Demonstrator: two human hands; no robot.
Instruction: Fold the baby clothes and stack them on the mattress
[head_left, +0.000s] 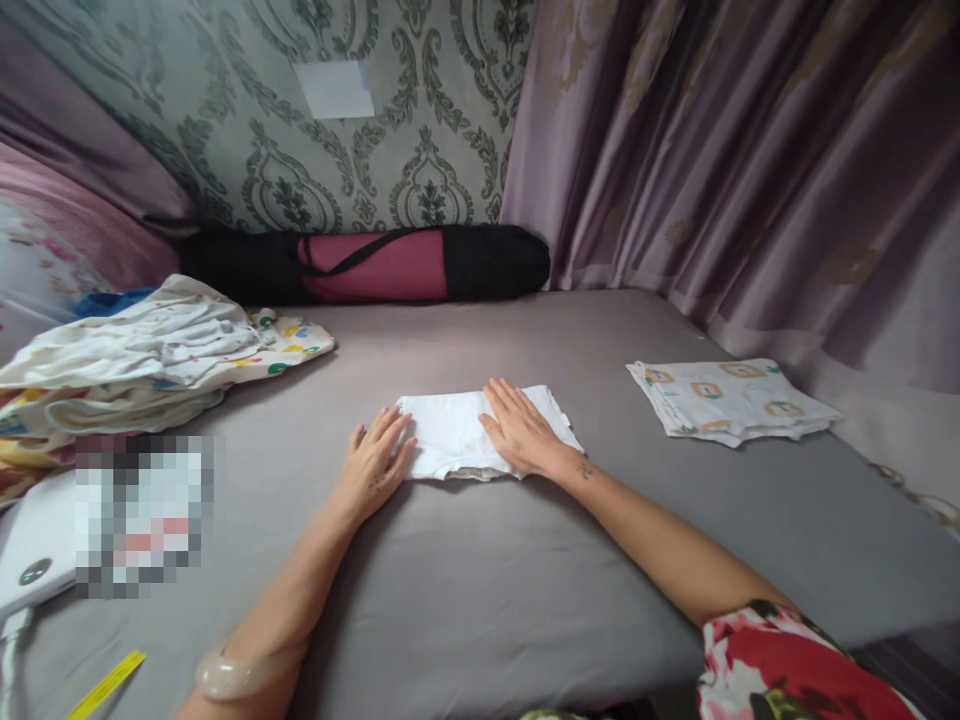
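Note:
A folded white cloth garment (454,430) lies flat on the grey bed sheet (480,580), its layered edge facing me. My left hand (377,458) rests at the garment's left end, fingers stretched out and partly over its edge. Across the right part of the cloth lies my right hand (517,428), flat with the fingers extended. Neither hand grips anything. Off to the right sits a folded white cloth with orange printed patches (739,400), apart from my hands.
A heap of loose patterned clothes (172,340) lies at the left. Below it are a white device with a cable (45,540) and a yellow strip (106,685). A black and maroon long bag (375,265) lies along the wall; purple curtains (675,150) hang at right.

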